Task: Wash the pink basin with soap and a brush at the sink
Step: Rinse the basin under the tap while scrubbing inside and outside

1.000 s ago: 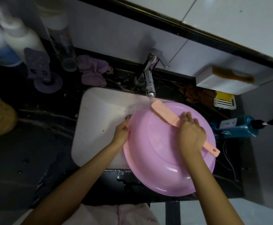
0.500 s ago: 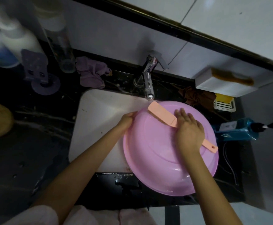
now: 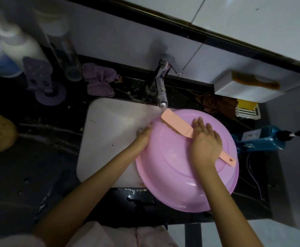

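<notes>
Right hand [image 3: 205,141]: palm down over the handle of the brush [image 3: 176,124], fingers wrapped on it and pointing at the wall. Handle end sticks out past the wrist side. Brush head lies bristles-down on the pink basin [image 3: 172,166], near its far rim, just under the faucet [image 3: 160,88] spout.

Left hand [image 3: 143,138]: fingers curled over the basin's left rim, gripping it.

Basin is upside down and tilted. It covers the right part of the white sink [image 3: 110,131] and overhangs the front edge of the tabletop [image 3: 30,157].

Tabletop: black stone, pale veins, wet patches in front of the sink.
- Left of faucet: purple cloth [image 3: 99,81], clear bottle [image 3: 67,56], white bottles [image 3: 21,49], all blurred.
- Right of faucet: brown cloth [image 3: 217,104], yellow soap in a white dish [image 3: 247,109], blue pump bottle [image 3: 259,139] on its side.

Wall [image 3: 119,41]: white tile with a dark band across. Room is dim.

Vs 0.5 s ago: both grips unchanged, basin in the same spot, brush head and right hand barely shifted. Vs 1.0 s ago: left hand sits farther up the rim, toward the faucet.
</notes>
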`<control>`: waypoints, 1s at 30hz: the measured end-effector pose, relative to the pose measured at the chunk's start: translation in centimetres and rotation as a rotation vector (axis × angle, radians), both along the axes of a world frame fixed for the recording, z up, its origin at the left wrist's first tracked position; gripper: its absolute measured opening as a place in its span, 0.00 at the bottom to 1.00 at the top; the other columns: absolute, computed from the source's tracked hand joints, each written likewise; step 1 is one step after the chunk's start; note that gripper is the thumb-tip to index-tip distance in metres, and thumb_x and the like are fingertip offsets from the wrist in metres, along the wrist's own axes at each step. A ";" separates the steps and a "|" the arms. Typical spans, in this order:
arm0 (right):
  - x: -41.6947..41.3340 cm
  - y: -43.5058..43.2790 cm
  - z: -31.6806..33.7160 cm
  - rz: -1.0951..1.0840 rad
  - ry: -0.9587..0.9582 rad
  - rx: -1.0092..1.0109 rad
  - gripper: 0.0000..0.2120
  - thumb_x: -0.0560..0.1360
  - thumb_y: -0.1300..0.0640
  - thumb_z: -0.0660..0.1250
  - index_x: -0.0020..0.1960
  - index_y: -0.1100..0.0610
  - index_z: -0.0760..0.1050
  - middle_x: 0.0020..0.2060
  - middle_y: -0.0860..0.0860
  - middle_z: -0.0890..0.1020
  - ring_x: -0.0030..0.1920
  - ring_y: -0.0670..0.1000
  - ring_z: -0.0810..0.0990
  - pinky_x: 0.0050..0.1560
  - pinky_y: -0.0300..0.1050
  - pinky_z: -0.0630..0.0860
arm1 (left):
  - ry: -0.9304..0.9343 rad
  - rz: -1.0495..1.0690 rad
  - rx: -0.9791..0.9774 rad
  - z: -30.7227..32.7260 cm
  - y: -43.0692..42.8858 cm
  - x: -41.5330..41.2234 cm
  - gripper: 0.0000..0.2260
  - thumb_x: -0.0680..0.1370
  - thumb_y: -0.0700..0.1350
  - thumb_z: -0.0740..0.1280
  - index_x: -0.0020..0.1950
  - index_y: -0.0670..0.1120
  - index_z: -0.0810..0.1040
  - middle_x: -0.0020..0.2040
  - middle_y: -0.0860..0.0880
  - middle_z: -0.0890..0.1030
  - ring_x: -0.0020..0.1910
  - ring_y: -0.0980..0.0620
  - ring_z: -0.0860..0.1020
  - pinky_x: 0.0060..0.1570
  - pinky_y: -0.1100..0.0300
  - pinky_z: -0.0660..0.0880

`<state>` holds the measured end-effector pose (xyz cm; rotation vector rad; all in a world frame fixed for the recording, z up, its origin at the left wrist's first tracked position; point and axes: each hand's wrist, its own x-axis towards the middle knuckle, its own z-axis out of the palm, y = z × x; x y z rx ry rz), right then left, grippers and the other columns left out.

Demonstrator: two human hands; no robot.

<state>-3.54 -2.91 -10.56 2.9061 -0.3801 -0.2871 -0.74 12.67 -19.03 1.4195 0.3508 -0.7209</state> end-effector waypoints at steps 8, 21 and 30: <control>-0.1 0.1 -0.1 -0.012 0.003 -0.001 0.26 0.78 0.65 0.52 0.76 0.58 0.57 0.75 0.52 0.59 0.74 0.56 0.59 0.69 0.50 0.60 | -0.110 -0.015 -0.021 -1.6 -1.2 2.5 0.14 0.74 0.58 0.59 0.57 0.61 0.78 0.61 0.53 0.79 0.63 0.50 0.74 0.68 0.48 0.66; -0.8 -0.8 -0.7 -0.023 -0.069 0.085 0.28 0.74 0.67 0.59 0.73 0.60 0.63 0.73 0.54 0.65 0.72 0.59 0.64 0.67 0.52 0.65 | -0.177 -0.052 -0.033 -1.7 -0.7 2.2 0.16 0.80 0.57 0.56 0.63 0.57 0.75 0.67 0.53 0.74 0.67 0.54 0.70 0.72 0.49 0.61; 0.5 0.2 0.0 0.006 0.082 -0.024 0.25 0.79 0.63 0.50 0.76 0.59 0.53 0.76 0.53 0.57 0.74 0.58 0.57 0.69 0.51 0.59 | -0.304 -0.050 0.324 -4.0 5.0 -3.0 0.10 0.74 0.34 0.66 0.53 0.43 0.81 0.47 0.47 0.81 0.43 0.51 0.80 0.50 0.54 0.76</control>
